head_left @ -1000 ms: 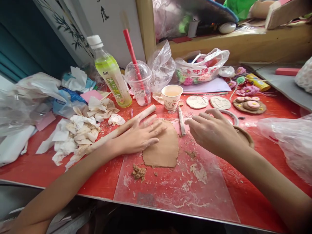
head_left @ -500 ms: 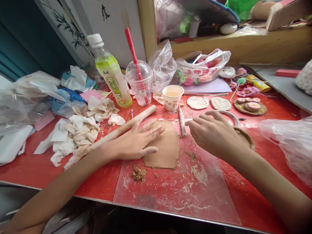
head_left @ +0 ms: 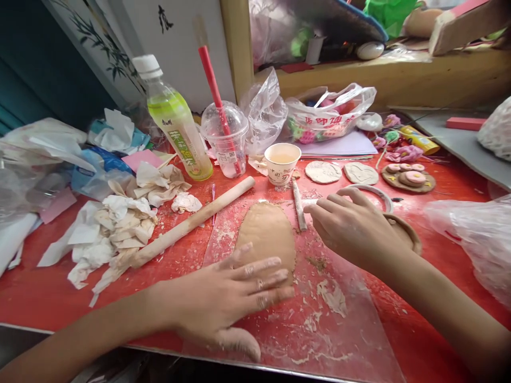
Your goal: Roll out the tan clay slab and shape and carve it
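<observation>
A flat oval slab of brown clay (head_left: 265,229) lies on a clear sheet (head_left: 319,351) dusted with clay smears. My left hand (head_left: 233,295) is spread with its palm down, its fingers over the slab's lower part; whether they press on it I cannot tell. My right hand (head_left: 345,223) hovers right of the slab with curled fingers, and what they hold, if anything, is hidden. Just left of its fingertips lies a short clay-coated stick (head_left: 298,205). Behind that hand show a pale ring (head_left: 383,194) and a brown clay rim (head_left: 411,234), both partly covered.
A rolling pin (head_left: 199,218) lies slantwise at left, beside crumpled tissues (head_left: 123,218). At the back stand a drink bottle (head_left: 179,133), a plastic cup with a red-handled brush (head_left: 225,138) and a paper cup (head_left: 281,165). Clay discs (head_left: 323,171) and plastic bags (head_left: 475,234) are toward the right.
My left hand has come toward me, from the slab's upper left to its lower edge, uncovering its top and the rolling pin. My right hand has barely moved.
</observation>
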Demonstrator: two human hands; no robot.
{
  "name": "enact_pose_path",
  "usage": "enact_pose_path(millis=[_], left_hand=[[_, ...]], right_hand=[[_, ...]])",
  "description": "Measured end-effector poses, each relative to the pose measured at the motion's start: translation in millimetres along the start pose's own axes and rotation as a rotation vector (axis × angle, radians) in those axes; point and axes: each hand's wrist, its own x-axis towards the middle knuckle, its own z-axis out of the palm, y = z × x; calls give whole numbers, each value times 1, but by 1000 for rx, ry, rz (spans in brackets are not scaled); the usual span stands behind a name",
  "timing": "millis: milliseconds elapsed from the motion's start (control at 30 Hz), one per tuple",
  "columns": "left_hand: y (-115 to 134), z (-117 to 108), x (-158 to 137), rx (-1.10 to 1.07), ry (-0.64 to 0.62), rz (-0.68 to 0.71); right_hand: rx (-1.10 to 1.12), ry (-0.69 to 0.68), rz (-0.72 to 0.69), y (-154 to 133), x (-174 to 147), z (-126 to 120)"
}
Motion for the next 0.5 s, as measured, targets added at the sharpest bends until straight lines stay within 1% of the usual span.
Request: enact_pose_path(millis=[33, 67, 133, 167, 200, 233, 333, 367, 400, 433, 500], left_hand=[[-1, 0, -1, 3, 3, -8], [-4, -1, -1, 18, 29, -61], [-12, -1, -3, 74, 117, -253], [-14, -1, -4, 92, 131, -298], [-14, 0, -4, 99, 134, -294], [-12, 2, -4, 90, 122, -244], [3, 6, -1, 30, 72, -15], [6, 6, -1, 15, 59, 19], [6, 5, -1, 13, 56, 10], [4, 4, -2, 21, 64, -34], [-5, -2, -6, 69, 106, -200]], right_hand=[[3, 4, -6, 0, 0, 0], [6, 8, -10, 0, 0, 0], [4, 17, -9, 0, -1, 0], [1, 22, -7, 0, -1, 0], [-2, 27, -7, 0, -1, 1], [-5, 31, -7, 1, -1, 1], [-9, 31, -15, 1, -2, 1], [-12, 27, -15, 1, -2, 1], [-15, 20, -16, 1, -2, 1], [-20, 15, -16, 1, -2, 1], [-25, 12, -14, 1, -2, 1]])
